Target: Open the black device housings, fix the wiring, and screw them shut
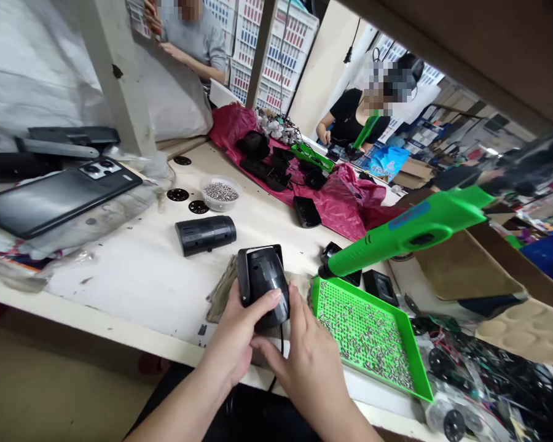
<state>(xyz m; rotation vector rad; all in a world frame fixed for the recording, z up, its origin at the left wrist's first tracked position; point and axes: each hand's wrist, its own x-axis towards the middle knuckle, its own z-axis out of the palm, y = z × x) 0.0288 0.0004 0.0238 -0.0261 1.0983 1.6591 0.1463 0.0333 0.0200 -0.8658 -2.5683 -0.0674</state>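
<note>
A black plastic housing [263, 279] with a cable hanging from its lower end is at the table's front edge, over a grey cloth [222, 293]. My left hand [239, 328] grips its left side, thumb across the front. Against its right side rest the fingers of my right hand [304, 344], its thumb low near the cable. Just right of the hands lies a green tray [366, 331] of small screws. A green electric screwdriver [396, 233] slants over the tray's far edge, tip down. Behind the housing, to the left, lies another black shell [206, 234].
A clear bowl of small metal parts [221, 193] and black discs [177, 194] sit farther back. Black parts lie on pink plastic [341, 209]. A phone [64, 193] is at left, a post [120, 80] behind it. Wires and parts [479, 380] fill the right. Two people sit beyond.
</note>
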